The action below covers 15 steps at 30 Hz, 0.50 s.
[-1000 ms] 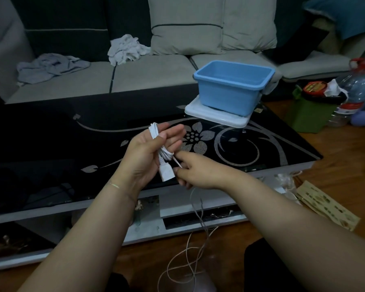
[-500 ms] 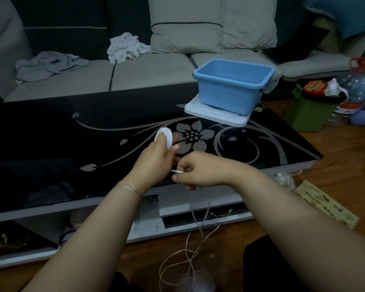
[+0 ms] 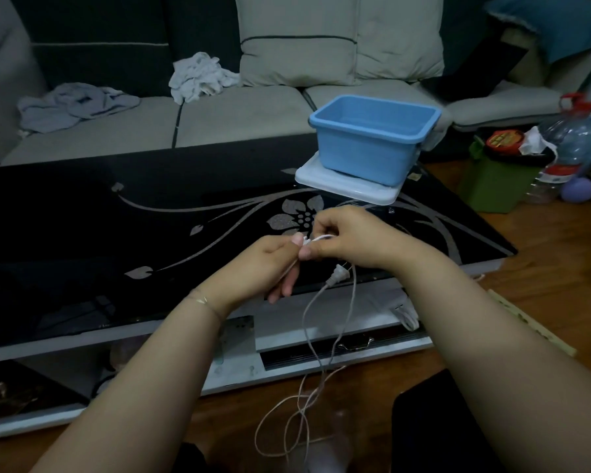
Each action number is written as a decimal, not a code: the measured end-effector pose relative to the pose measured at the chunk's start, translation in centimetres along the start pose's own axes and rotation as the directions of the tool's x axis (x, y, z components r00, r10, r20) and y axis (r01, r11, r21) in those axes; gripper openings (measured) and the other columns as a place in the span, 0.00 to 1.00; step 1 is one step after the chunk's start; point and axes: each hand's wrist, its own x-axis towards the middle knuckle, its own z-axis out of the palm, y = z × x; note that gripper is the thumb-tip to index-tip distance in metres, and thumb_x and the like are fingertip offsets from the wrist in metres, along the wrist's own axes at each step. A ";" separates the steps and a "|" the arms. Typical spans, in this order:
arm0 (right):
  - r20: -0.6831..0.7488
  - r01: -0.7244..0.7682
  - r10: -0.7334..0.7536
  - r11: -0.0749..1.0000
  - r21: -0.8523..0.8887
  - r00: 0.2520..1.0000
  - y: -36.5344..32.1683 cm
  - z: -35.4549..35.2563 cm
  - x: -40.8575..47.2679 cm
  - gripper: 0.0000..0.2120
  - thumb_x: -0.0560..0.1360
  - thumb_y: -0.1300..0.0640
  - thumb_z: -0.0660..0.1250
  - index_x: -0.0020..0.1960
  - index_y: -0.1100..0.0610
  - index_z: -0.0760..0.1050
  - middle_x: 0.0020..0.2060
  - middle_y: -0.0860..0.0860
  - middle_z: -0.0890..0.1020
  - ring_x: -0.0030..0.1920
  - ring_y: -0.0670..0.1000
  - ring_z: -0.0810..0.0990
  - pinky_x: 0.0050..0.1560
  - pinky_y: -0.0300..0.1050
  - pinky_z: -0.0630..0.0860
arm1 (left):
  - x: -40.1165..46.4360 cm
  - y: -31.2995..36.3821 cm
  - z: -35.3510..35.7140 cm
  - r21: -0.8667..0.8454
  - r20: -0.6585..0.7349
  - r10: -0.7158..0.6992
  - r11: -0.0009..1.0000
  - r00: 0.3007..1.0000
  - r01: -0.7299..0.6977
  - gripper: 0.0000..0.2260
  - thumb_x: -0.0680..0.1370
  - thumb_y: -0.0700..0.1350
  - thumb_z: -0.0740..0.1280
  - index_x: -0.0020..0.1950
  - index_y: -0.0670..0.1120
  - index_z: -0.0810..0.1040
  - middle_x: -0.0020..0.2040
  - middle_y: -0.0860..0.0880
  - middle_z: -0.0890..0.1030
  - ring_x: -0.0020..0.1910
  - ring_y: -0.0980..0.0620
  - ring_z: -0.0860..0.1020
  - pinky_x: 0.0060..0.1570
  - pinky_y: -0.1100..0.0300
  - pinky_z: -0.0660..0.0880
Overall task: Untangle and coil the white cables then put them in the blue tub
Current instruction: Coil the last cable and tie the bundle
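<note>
The left hand [image 3: 270, 264] has turned palm down since a second ago, its grip clamped on the white cable [image 3: 316, 238] coil; the right hand [image 3: 350, 235] pinches the strand, plug [image 3: 338, 273] now dangling. Coiling continues; blue tub [image 3: 372, 138] waits on the tabletop [image 3: 116, 216].

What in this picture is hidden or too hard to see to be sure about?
All from the head view:
- White cable between the left hand and right hand: the fingers cover any coil or knot.
- Blue tub: its near wall hides part of the floor inside.
- Loose cable loops on the floor: dim, and cut off by the bottom edge.
- Plug: too small and blurred to count its prongs.
</note>
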 end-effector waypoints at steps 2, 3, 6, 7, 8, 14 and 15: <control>0.020 0.040 -0.045 0.978 0.204 0.999 -0.1 -0.1 0.1 0.11 0.70 0.50 0.73 0.38 0.57 0.75 0.32 0.49 0.77 0.33 0.43 0.72 0.37 0.40 0.69 | -0.1 -0.1 -0.3 -0.071 0.040 0.003 0.997 0.999 0.000 0.23 0.81 0.55 0.52 0.52 0.38 0.78 0.23 0.49 0.68 0.20 0.53 0.64 0.25 0.62 0.64; -0.002 0.058 -0.060 0.957 0.285 0.998 0.0 -0.2 0.2 0.09 0.71 0.54 0.72 0.39 0.57 0.75 0.32 0.48 0.77 0.32 0.42 0.73 0.36 0.37 0.70 | -0.2 -0.1 -0.3 -0.091 0.065 0.000 0.996 0.998 0.006 0.23 0.80 0.55 0.55 0.55 0.37 0.77 0.24 0.50 0.66 0.21 0.54 0.64 0.24 0.62 0.63; -0.095 0.094 -0.060 0.907 0.410 0.994 0.4 -0.3 0.4 0.06 0.73 0.58 0.71 0.40 0.55 0.75 0.29 0.45 0.75 0.29 0.39 0.70 0.33 0.31 0.68 | -0.4 0.1 -0.3 -0.056 0.101 0.008 0.998 0.995 -0.002 0.13 0.79 0.45 0.63 0.59 0.39 0.75 0.25 0.53 0.68 0.21 0.56 0.66 0.24 0.65 0.63; -0.115 0.091 -0.047 0.903 0.420 0.992 0.4 -0.2 0.5 0.06 0.73 0.57 0.71 0.40 0.55 0.75 0.29 0.46 0.74 0.29 0.40 0.69 0.32 0.31 0.67 | -0.3 0.0 -0.3 -0.065 0.101 0.011 0.998 0.995 -0.005 0.10 0.80 0.43 0.63 0.59 0.40 0.76 0.25 0.53 0.68 0.21 0.56 0.67 0.24 0.65 0.63; -0.130 0.088 -0.034 0.896 0.435 0.991 0.4 0.0 0.6 0.06 0.73 0.57 0.70 0.40 0.54 0.74 0.28 0.46 0.74 0.27 0.39 0.68 0.30 0.30 0.66 | -0.2 -0.1 -0.4 -0.093 0.100 0.020 0.996 0.995 -0.011 0.10 0.80 0.42 0.62 0.59 0.41 0.76 0.25 0.52 0.68 0.21 0.55 0.67 0.25 0.64 0.63; -0.104 0.009 0.071 0.782 0.624 0.992 0.4 1.9 1.4 0.10 0.77 0.50 0.64 0.40 0.54 0.72 0.25 0.47 0.71 0.23 0.44 0.63 0.23 0.36 0.58 | -0.3 -0.1 -0.3 -0.486 0.069 0.118 0.871 0.991 -0.070 0.16 0.78 0.47 0.58 0.58 0.39 0.76 0.30 0.48 0.79 0.18 0.57 0.65 0.23 0.66 0.62; -0.090 -0.012 0.090 0.770 0.638 0.992 0.4 2.3 1.5 0.10 0.78 0.50 0.63 0.41 0.55 0.72 0.25 0.47 0.70 0.23 0.44 0.63 0.23 0.36 0.58 | -0.2 0.0 -0.2 -0.550 0.040 0.116 0.832 0.992 -0.075 0.15 0.79 0.47 0.58 0.57 0.38 0.76 0.36 0.47 0.83 0.18 0.59 0.64 0.22 0.67 0.61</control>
